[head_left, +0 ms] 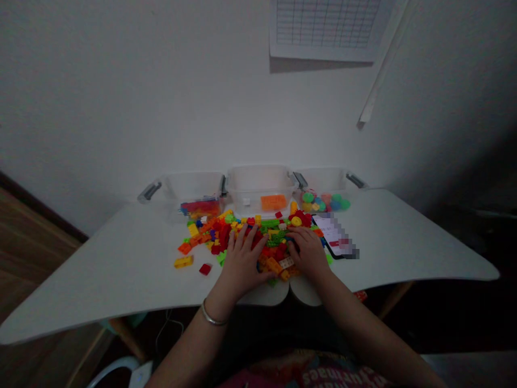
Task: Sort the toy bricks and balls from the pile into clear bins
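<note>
Toy bricks (277, 237): smooth plastic. Bins (260, 188): translucent plastic. Tabletop (388, 237): smooth, matt. Bangle (210, 319): shiny metal. Wall chart (325, 27): paper.

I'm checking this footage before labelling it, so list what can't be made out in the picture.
All in the head view:
- Bricks beneath the left hand: hidden by its palm and fingers.
- Whether the right hand grips anything: its curled fingers cover the spot.
- Phone screen: partly pixelated, its text too small.
- Wall chart: cut off by the top edge.
- Shirt lettering: dim, cut off by the bottom edge.
</note>
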Action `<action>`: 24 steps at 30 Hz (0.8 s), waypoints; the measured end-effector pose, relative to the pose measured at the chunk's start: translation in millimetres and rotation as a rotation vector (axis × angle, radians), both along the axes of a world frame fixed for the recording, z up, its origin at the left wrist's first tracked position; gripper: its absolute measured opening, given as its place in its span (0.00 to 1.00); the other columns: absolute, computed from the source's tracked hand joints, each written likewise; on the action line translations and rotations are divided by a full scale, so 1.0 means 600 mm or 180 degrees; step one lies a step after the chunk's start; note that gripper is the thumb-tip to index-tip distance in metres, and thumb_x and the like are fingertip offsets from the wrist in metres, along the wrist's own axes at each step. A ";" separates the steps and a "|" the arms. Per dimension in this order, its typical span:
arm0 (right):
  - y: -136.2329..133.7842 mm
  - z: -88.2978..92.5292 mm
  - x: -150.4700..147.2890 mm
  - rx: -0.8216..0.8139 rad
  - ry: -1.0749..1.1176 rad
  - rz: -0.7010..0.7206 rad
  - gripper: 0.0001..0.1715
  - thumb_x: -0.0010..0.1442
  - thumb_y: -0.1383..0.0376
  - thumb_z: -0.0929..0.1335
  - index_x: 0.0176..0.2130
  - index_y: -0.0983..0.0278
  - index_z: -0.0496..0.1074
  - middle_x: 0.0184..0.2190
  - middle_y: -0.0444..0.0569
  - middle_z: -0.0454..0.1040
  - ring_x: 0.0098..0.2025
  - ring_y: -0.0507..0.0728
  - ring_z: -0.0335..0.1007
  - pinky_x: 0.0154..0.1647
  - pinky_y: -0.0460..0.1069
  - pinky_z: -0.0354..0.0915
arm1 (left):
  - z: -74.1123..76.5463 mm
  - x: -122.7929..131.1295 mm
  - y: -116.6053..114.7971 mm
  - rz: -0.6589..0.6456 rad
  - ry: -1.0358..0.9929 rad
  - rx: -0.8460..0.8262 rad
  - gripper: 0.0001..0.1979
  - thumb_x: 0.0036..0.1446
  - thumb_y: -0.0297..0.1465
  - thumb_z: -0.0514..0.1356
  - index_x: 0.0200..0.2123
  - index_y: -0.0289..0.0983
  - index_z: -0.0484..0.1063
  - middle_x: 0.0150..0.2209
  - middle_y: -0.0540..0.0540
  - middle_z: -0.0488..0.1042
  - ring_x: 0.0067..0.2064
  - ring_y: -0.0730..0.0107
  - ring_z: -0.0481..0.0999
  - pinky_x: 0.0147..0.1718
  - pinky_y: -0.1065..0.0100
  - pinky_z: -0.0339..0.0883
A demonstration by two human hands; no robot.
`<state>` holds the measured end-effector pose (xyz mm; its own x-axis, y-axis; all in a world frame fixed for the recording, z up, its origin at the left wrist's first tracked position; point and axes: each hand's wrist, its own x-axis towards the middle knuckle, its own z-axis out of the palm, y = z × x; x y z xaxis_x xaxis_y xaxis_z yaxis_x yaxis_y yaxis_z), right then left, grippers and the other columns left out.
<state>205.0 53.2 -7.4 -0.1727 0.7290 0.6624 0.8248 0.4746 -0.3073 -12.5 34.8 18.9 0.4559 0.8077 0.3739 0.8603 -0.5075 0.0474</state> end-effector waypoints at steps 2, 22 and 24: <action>0.001 -0.001 0.000 -0.0022 0.0018 -0.0007 0.12 0.60 0.69 0.65 0.43 0.64 0.75 0.47 0.53 0.77 0.50 0.62 0.69 0.55 0.60 0.64 | -0.005 0.000 0.004 -0.0014 0.0043 0.0005 0.46 0.45 0.57 0.63 0.64 0.44 0.60 0.68 0.38 0.53 0.69 0.40 0.47 0.64 0.36 0.41; -0.014 0.012 0.008 0.0023 -0.0149 0.0245 0.17 0.59 0.62 0.66 0.48 0.63 0.74 0.52 0.54 0.74 0.56 0.63 0.65 0.58 0.61 0.60 | -0.010 0.010 0.024 0.0394 0.0116 0.0277 0.27 0.57 0.44 0.60 0.59 0.42 0.69 0.65 0.37 0.62 0.67 0.42 0.56 0.63 0.36 0.48; -0.016 0.011 0.004 0.0047 -0.0346 0.0383 0.20 0.57 0.59 0.69 0.49 0.61 0.74 0.53 0.54 0.73 0.57 0.64 0.63 0.60 0.62 0.59 | -0.011 0.009 0.027 0.0400 0.0086 0.0271 0.26 0.57 0.43 0.60 0.58 0.43 0.69 0.65 0.37 0.62 0.67 0.42 0.56 0.63 0.36 0.48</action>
